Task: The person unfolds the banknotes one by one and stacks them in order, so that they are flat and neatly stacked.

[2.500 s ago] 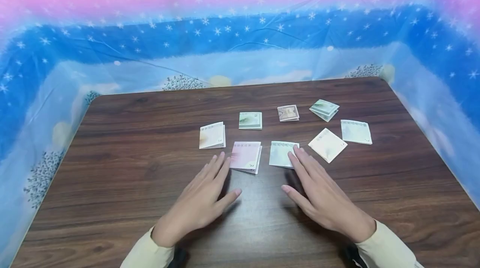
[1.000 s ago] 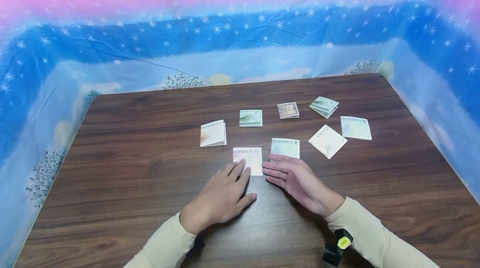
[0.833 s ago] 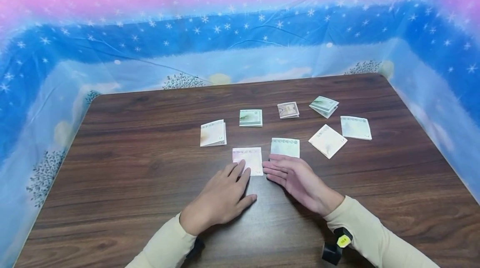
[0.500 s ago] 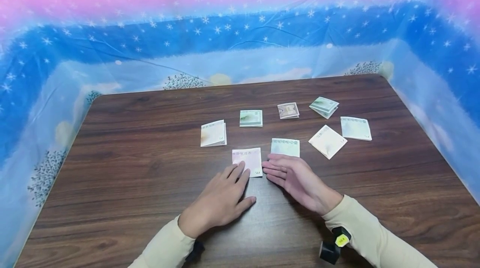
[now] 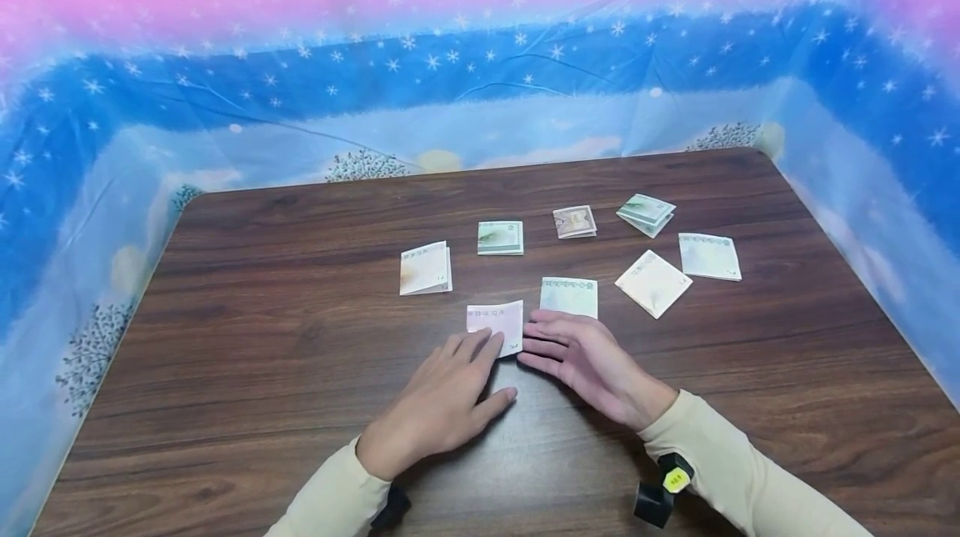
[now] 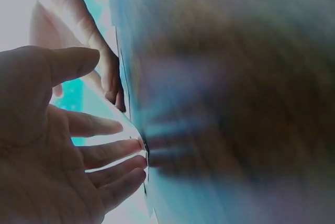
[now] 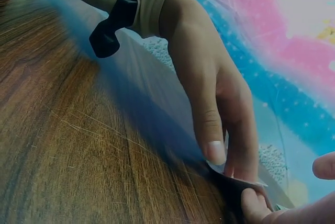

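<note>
A pinkish folded banknote (image 5: pixel 498 327) lies near the front of the group in the head view. My left hand (image 5: pixel 438 399) rests its fingertips on the lower left part of it, thumb spread to the side. Turned on its side, my right hand (image 5: pixel 588 370) has its fingers stretched out, with the tips right at the note's right edge. In the right wrist view that edge curves up from the table under the fingers. Just behind the right hand is a pale green folded banknote (image 5: pixel 569 295), its lower part covered by the fingers.
Several other folded banknotes lie in an arc behind: a cream note (image 5: pixel 424 268), a green note (image 5: pixel 500 238), a brown note (image 5: pixel 575 222), another green note (image 5: pixel 647 213), a pale green note (image 5: pixel 709 256) and a tilted cream note (image 5: pixel 653 283). A snowflake curtain (image 5: pixel 480 70) surrounds the wooden table (image 5: pixel 225 337).
Both hands have moved inward; the right one turned on its side against the pink note. That note has slid toward the person, and its right side has just tilted slightly.
</note>
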Demonstrator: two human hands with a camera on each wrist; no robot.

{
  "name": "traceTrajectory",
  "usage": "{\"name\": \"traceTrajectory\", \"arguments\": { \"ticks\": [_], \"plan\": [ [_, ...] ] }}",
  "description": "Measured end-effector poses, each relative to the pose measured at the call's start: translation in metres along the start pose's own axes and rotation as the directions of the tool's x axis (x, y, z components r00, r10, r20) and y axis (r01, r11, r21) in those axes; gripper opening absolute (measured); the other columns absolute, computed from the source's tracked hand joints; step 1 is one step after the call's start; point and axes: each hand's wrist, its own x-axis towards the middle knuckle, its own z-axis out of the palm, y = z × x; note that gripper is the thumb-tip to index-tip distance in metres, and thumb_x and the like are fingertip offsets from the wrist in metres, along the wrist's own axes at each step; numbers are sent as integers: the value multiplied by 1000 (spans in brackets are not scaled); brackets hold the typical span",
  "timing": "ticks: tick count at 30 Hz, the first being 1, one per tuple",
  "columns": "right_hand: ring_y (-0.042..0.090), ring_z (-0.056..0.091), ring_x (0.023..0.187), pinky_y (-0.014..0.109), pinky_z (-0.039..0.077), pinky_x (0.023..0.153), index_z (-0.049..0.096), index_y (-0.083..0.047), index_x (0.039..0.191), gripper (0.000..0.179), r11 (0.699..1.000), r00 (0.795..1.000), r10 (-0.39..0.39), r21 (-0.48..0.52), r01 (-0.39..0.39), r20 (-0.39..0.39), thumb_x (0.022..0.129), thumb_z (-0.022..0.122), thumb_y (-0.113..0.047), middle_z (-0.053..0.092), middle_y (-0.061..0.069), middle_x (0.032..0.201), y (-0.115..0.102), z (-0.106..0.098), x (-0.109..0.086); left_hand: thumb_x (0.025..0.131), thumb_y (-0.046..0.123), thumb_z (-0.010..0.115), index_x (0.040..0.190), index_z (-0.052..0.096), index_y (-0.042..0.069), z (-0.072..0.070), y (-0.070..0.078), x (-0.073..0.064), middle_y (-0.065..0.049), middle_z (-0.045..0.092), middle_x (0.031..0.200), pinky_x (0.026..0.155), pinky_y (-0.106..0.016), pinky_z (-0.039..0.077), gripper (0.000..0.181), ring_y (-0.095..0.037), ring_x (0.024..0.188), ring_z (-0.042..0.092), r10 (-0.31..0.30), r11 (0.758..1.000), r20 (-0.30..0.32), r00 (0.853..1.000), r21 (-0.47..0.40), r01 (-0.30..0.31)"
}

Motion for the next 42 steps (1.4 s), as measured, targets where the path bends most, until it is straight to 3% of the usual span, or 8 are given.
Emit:
{"name": "traceTrajectory", "arguments": {
  "ticks": [8,13,17,20,25,31,37,42],
  "plan": [
    [29,57,122,44,44,108,31,13,147,51,1000,999,-2,-11,2,53,101,45,-5,47,25,142,1,-1,2,100,43,60,152,43,7,0,2,1,-18,47,146,106,-52,40,66,-34,129,47,15,997,-44,999,-73,-18],
    [28,58,121,42,45,107,31,12,148,52,999,998,-14,-29,16,60,101,46,-5,47,25,142,-1,-1,3,100,41,61,154,41,10,1,3,2,-18,40,153,107,-56,40,65,-36,137,43,-4,988,-42,999,-157,-2],
    [27,57,120,37,47,104,30,12,149,52,998,998,-22,-57,25,58,102,45,-5,45,27,144,-2,-2,3,100,40,60,154,40,8,0,5,4,-16,37,158,113,-55,33,66,-34,143,37,-1,971,-66,998,-239,-15],
    [26,57,120,36,48,102,30,10,150,51,997,998,-25,-67,29,54,103,45,-5,45,28,145,-2,-1,3,101,38,59,153,41,6,0,6,5,-14,43,156,116,-51,31,64,-30,143,39,9,957,-103,995,-287,-38],
    [25,59,117,38,49,102,34,8,149,50,996,997,-43,-73,47,60,103,48,-6,52,23,140,-3,0,2,102,38,60,148,47,11,-1,8,7,-10,59,136,101,-46,46,56,-24,121,57,-25,931,-158,987,-363,-35],
    [28,59,117,42,49,103,40,8,147,49,995,995,-66,-64,71,77,100,53,-2,53,19,137,-2,2,-1,103,44,56,148,49,15,-5,10,9,-11,60,140,107,-46,44,54,-25,127,58,-114,863,-153,982,-505,22],
    [27,63,115,45,49,102,44,9,144,49,988,991,-104,-109,113,84,99,58,-3,50,22,142,-2,5,-3,104,36,57,141,56,9,-6,9,13,-10,69,128,96,-38,53,46,-20,108,70,-144,761,-185,972,-649,-11],
    [25,64,115,44,49,102,49,9,141,50,970,985,-134,-186,153,110,96,66,-6,52,22,141,-2,6,-5,102,27,62,133,62,4,-6,9,16,-13,71,122,90,-32,56,39,-22,106,71,-194,688,-219,956,-725,-26]
  ]
}}
